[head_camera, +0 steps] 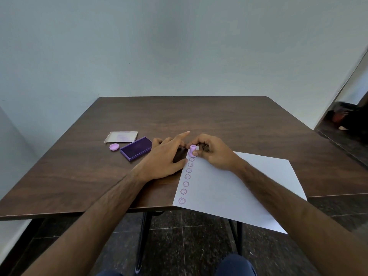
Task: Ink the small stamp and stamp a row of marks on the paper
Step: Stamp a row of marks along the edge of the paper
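A small lilac stamp [192, 150] stands upright on the far left corner of a white paper sheet [235, 188]. My right hand [214, 153] grips the stamp from the right with its fingertips. A row of several purple round face marks [187, 177] runs along the paper's left edge, from the near corner up to the stamp. My left hand [167, 158] lies flat on the table just left of the paper, fingers apart, the thumb touching the paper's edge. An open purple ink pad [136, 148] sits left of that hand.
The pad's clear lid [121, 136] and a small lilac cap [114, 147] lie at the left of the brown table [199, 116]. The paper's near corner overhangs the table's front edge. A wall stands behind the table; a dark doorway [348, 120] is at right.
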The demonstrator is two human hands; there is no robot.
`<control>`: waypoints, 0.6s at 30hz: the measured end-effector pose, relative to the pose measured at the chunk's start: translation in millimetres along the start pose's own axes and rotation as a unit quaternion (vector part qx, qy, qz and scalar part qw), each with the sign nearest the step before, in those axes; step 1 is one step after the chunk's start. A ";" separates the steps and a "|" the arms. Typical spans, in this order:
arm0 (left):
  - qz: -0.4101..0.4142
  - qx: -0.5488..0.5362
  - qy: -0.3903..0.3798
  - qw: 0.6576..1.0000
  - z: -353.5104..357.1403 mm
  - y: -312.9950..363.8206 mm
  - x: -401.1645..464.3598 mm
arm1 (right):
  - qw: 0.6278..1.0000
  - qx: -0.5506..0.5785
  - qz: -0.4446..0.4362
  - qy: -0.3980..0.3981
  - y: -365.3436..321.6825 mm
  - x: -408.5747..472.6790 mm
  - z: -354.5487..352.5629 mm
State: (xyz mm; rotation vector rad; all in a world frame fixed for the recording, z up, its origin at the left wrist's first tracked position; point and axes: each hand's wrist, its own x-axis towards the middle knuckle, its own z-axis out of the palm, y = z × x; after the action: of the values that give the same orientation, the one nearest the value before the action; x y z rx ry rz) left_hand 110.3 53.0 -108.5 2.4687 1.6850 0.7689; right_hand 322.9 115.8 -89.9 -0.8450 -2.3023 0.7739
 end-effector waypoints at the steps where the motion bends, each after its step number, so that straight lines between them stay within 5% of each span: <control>1: 0.000 0.000 -0.001 1.000 -0.3 0.0 -0.2 | 1.000 -0.003 0.000 0.000 -0.3 0.0 0.1; 18: 0.002 -0.016 0.000 1.000 -4.7 5.9 -2.0 | 0.992 -0.118 -0.032 -0.006 0.0 4.1 -2.4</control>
State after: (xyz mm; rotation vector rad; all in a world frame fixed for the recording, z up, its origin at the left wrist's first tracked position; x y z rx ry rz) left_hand 112.8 47.8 -103.3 2.4505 1.6545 0.7891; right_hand 321.9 119.4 -87.0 -0.8642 -2.4526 0.4849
